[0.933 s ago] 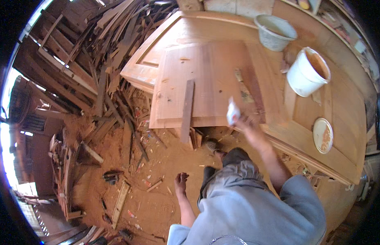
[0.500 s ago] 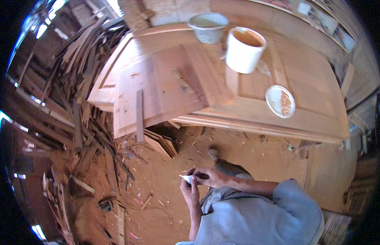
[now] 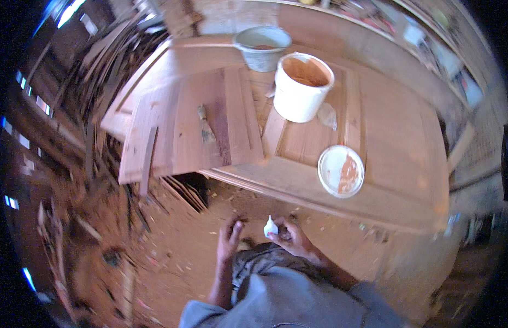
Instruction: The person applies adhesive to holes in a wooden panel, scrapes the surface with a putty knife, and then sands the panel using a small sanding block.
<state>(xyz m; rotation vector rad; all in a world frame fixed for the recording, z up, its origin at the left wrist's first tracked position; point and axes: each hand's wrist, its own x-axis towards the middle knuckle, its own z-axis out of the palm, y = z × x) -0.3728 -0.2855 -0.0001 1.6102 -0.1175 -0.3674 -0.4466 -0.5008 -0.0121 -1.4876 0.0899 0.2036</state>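
My right hand point(image 3: 289, 238) is closed around a small white nozzle bottle point(image 3: 270, 228), held upright near my waist. My left hand point(image 3: 230, 238) is a little to its left, fingers curled; what it holds, if anything, is too small to make out. Beyond both hands, a wooden panel point(image 3: 185, 126) carrying a thin wood strip point(image 3: 149, 156) and a stained scraper point(image 3: 207, 128) lies on a larger panelled door point(image 3: 401, 142). On that door stand a white bucket point(image 3: 297, 101) with brown contents and a grey basin point(image 3: 259, 57); a smeared white lid point(image 3: 340, 172) lies nearer me.
Piled scrap boards point(image 3: 87, 109) fill the back left. Several wooden pieces point(image 3: 185, 194) lean below the door's front edge. Offcuts and debris lie on the dirt floor point(image 3: 172, 262). A cluttered shelf point(image 3: 407, 27) runs along the back wall.
The white bottle moved from over the panel to my waist, where both hands met on it. Since then my left hand has come away, leaving the bottle in my right. My view has shifted too.
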